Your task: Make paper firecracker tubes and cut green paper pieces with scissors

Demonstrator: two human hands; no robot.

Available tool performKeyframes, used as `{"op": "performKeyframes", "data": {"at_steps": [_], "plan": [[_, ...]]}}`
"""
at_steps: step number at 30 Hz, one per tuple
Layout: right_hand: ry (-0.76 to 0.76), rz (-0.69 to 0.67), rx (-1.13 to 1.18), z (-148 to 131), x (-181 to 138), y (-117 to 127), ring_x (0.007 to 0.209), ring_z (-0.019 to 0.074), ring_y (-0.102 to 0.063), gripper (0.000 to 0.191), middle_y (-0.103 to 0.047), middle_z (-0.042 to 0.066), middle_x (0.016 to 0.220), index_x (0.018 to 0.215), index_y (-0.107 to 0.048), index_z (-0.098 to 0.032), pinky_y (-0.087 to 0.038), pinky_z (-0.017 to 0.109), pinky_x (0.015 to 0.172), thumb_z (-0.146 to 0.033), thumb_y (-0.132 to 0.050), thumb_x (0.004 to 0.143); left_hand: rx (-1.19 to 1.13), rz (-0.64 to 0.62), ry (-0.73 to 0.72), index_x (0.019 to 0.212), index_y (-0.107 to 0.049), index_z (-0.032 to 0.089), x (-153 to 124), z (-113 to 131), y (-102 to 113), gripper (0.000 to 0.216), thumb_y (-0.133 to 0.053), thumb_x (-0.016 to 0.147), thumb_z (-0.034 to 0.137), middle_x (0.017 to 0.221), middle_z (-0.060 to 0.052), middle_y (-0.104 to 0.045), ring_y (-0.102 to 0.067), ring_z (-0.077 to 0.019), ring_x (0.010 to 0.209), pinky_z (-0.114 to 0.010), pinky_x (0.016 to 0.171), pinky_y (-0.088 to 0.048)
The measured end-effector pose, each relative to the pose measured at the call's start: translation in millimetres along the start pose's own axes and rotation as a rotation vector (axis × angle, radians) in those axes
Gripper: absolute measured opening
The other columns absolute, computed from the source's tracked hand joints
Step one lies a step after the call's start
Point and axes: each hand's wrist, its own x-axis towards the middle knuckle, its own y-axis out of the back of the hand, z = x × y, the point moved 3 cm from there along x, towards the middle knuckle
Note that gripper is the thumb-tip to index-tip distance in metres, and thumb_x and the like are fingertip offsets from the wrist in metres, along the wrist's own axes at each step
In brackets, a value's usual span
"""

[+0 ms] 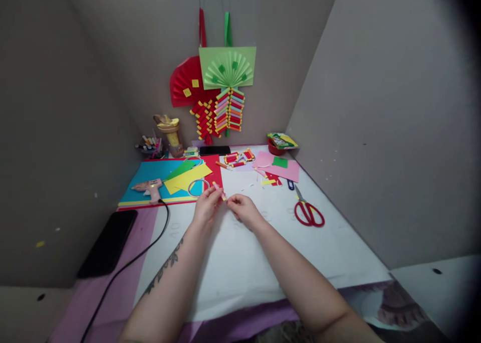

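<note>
A small pink paper roll with yellow ends (217, 187) is gripped between the thumb and fingers of my left hand (206, 205). Just to the right of its lower end is my right hand (243, 209), its fingertips pinched together. Whatever those fingertips hold, if anything, is too small to make out. Beyond my hands lies a pile of finished red and coloured paper rolls (232, 158). Red-handled scissors (309, 214) rest on the white sheet (233, 263) to the right.
At the left, a pink glue gun (152, 188) sits on blue paper (145, 175), its black cord trailing forward past a black phone-like slab (108, 242). Paper-fan hangings (229, 72) hang on the back wall. Pink paper (287, 171) and a red bowl (276, 147) stand back right.
</note>
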Motion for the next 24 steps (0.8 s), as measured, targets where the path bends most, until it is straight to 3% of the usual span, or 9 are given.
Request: {"op": "performKeyframes", "data": {"at_steps": [8, 16, 20, 24], "plan": [[-0.019, 0.068, 0.060, 0, 2, 6, 0.033, 0.0058, -0.026, 0.030, -0.039, -0.008, 0.043, 0.068, -0.050, -0.019, -0.019, 0.020, 0.034, -0.048, -0.047, 0.077, 0.001, 0.012, 0.011, 0.084, -0.066, 0.015, 1, -2, 3, 0.035, -0.080, 0.056, 0.029, 0.071, 0.001, -0.065, -0.057, -0.0080, 0.061, -0.018, 0.059, -0.043], [0.227, 0.150, -0.120, -1, 5, 12, 0.050, 0.0099, -0.041, 0.011, -0.050, -0.004, 0.061, 0.079, -0.054, -0.019, -0.031, 0.021, 0.046, -0.026, -0.048, 0.072, 0.020, -0.032, -0.003, 0.088, -0.063, 0.016, 0, -4, 3, 0.039, -0.079, 0.057, 0.033, 0.067, 0.001, -0.064, -0.057, -0.0079, 0.059, -0.019, 0.059, -0.043], [0.216, 0.151, -0.098, -6, 1, 9, 0.051, 0.0111, -0.044, 0.017, -0.054, -0.002, 0.065, 0.085, -0.056, -0.020, -0.035, 0.022, 0.049, -0.027, -0.042, 0.079, 0.027, -0.025, -0.008, 0.089, -0.062, 0.016, 1, -6, 3, 0.042, -0.080, 0.055, 0.034, 0.069, 0.001, -0.064, -0.057, -0.0085, 0.059, -0.020, 0.059, -0.044], [0.415, 0.193, -0.268, -19, -7, 6, 0.073, 0.0149, -0.054, 0.013, -0.059, 0.002, 0.079, 0.083, -0.059, -0.019, -0.043, 0.025, 0.063, -0.029, -0.053, 0.079, -0.008, -0.026, -0.015, 0.088, -0.062, 0.015, 2, -7, 3, 0.043, -0.081, 0.053, 0.032, 0.070, 0.002, -0.063, -0.057, -0.0086, 0.059, -0.021, 0.060, -0.045]]}}
